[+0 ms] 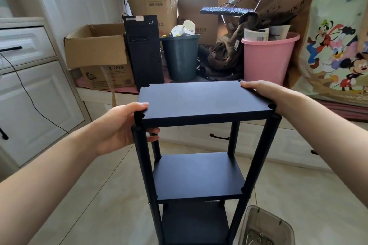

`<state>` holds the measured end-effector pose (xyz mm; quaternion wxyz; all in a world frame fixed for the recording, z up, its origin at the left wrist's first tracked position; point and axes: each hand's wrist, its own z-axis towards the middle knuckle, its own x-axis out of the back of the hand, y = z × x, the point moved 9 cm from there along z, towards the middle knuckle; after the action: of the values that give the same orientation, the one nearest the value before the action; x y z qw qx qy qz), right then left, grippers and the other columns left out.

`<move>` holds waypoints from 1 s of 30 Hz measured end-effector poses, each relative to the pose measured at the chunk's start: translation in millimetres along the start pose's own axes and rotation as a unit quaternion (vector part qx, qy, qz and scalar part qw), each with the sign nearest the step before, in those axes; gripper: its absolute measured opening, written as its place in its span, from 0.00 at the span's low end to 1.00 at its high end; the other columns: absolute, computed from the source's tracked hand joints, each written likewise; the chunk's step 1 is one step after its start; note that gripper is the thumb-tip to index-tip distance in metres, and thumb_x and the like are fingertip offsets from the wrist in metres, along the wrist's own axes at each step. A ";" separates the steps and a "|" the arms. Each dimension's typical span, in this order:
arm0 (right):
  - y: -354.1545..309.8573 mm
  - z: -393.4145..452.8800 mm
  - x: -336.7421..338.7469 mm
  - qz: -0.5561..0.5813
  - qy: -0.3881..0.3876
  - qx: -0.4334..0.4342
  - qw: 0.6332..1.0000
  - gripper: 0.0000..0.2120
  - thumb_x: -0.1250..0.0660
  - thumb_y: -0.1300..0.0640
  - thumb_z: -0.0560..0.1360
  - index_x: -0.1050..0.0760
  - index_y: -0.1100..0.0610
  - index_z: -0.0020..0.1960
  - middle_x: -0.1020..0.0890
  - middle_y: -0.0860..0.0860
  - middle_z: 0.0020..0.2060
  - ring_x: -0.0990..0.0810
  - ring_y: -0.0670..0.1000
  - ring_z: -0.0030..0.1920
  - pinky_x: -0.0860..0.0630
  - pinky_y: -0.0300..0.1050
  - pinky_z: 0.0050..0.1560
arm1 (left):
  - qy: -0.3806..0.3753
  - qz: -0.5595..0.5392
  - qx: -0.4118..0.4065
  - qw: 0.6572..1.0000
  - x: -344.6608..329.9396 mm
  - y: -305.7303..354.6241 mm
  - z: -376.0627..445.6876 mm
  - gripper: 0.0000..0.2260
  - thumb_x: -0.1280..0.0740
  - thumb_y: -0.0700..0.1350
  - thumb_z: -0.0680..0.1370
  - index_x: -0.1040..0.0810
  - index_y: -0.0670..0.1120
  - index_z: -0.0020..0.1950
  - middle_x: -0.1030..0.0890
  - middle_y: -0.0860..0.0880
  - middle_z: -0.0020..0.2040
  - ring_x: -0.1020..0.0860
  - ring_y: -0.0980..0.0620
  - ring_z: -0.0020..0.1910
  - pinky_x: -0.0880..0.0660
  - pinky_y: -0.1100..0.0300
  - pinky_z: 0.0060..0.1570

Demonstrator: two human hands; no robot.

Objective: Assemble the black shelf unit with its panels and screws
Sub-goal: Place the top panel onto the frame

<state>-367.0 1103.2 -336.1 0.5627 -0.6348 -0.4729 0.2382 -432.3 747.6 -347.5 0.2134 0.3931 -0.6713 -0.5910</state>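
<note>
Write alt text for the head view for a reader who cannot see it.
Two bare hands, left hand and right hand, hold the top panel of a black three-tier shelf unit standing on a tiled floor. Cardboard boxes and a pink plastic bucket sit behind.

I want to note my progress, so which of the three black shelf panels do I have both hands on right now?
The top panel: left hand grips its near-left corner, right hand rests along its right edge. The middle panel and bottom panel are untouched.

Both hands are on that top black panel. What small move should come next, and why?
Probably press the top panel down onto its posts. The left hand grips its near-left corner and the right hand lies along its right edge, while the near-left corner notch looks not quite seated.
</note>
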 end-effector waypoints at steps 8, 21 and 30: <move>4.3 3.5 5.8 -0.063 0.051 -0.007 0.997 0.18 0.30 0.39 0.74 0.21 0.54 0.51 0.16 0.50 0.38 0.20 0.50 0.33 0.27 0.39 0.34 | -0.005 0.002 -0.001 1.000 4.8 -0.6 7.1 0.23 0.29 0.49 0.71 0.24 0.43 0.64 0.15 0.42 0.50 0.15 0.43 0.44 0.17 0.49 0.42; 6.2 7.6 4.8 -0.101 0.073 0.026 0.992 0.18 0.29 0.41 0.74 0.22 0.56 0.46 0.17 0.52 0.40 0.18 0.52 0.37 0.22 0.45 0.43 | 0.043 -0.056 0.037 0.997 14.5 -24.4 12.5 0.20 0.32 0.55 0.76 0.20 0.44 0.62 0.15 0.43 0.54 0.14 0.45 0.46 0.16 0.49 0.42; 7.0 9.3 5.8 -0.099 0.072 0.026 0.992 0.17 0.29 0.41 0.74 0.23 0.55 0.45 0.17 0.50 0.37 0.19 0.48 0.33 0.25 0.41 0.33 | 0.151 -0.026 -0.012 0.988 26.6 -12.9 21.1 0.12 0.31 0.48 0.80 0.21 0.39 0.54 0.14 0.46 0.38 0.15 0.51 0.31 0.22 0.62 0.26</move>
<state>-369.8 1113.4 -343.7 0.6328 -0.5853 -0.4852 0.1469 -460.6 740.1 -369.1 0.3019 0.4927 -0.6140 -0.5377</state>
